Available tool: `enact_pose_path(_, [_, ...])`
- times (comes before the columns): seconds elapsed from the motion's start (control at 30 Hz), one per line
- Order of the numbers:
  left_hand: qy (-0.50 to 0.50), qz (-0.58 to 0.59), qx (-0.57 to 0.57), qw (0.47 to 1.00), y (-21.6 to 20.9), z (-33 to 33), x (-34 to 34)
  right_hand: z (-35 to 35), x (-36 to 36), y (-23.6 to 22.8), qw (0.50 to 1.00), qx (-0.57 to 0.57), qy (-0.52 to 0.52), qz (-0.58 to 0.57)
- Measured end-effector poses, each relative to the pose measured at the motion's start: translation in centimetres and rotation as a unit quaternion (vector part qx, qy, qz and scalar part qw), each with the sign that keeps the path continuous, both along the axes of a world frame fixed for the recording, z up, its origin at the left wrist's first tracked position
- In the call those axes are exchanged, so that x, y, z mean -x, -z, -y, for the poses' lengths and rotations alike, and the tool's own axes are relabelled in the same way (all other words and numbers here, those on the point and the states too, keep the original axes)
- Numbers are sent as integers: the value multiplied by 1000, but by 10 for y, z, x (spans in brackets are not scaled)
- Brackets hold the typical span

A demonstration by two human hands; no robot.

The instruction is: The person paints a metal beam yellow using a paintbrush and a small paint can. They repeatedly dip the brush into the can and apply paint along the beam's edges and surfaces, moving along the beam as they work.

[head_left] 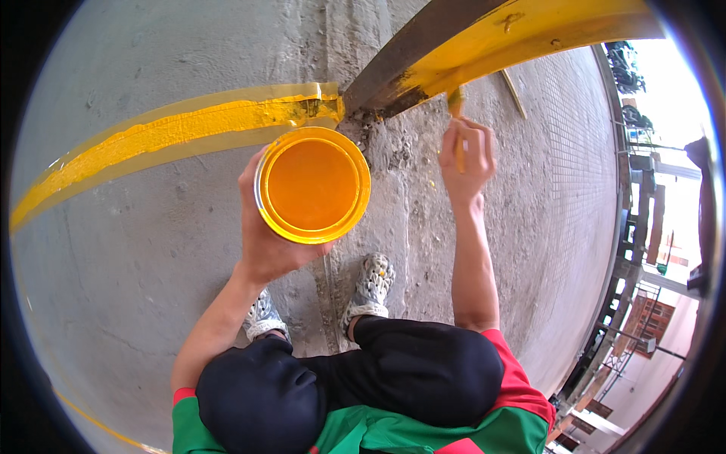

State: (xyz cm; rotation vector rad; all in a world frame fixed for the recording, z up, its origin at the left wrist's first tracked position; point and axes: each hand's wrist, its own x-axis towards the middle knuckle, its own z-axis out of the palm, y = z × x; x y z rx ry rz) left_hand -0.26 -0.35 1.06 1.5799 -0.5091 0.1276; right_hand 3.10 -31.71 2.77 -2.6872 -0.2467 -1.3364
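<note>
The person's bent knees in dark trousers are filling the lower part of the view, with two pale shoes planted on the concrete floor just beyond them. The left hand is gripping a paint can full of yellow paint, holding it upright near the middle. The right hand is closed around the handle of a brush, which is pointing up and away toward the yellow beam. That beam is running diagonally from the floor joint up to the right, so the right hand is sitting nearer to it. The bristles seem to be touching the beam's lower edge, though that is hard to make out. A yellow stripe is stretching off to the left.
</note>
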Motion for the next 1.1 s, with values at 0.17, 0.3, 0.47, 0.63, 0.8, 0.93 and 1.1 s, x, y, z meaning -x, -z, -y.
enact_pose_path(0.17, [18, 7, 4, 1000, -2, -3, 1, -6, 0, 6, 998, -29, -5, -63])
enact_pose_path(0.3, [-24, 28, -59, 998, -2, -3, 3, 7, 2, -42, 998, -5, 13, 64])
enact_pose_path(0.47, [-8, 7, -53, 999, 0, -4, 4, 17, -2, -48, 989, -42, 33, 140])
enact_pose_path(0.63, [-12, 23, -44, 999, 1, -4, 4, 5, 2, 15, 999, -9, -22, 30])
enact_pose_path(0.8, [-15, 28, -68, 997, 2, -8, 4, -1, 3, 29, 996, -56, -12, -63])
enact_pose_path(0.93, [-10, 18, -56, 998, 3, -6, 4, 12, 3, -17, 998, -13, 16, 67])
enact_pose_path(1.1, [-21, 26, -79, 996, 2, -4, 2, 13, 4, -34, 991, -13, 25, 133])
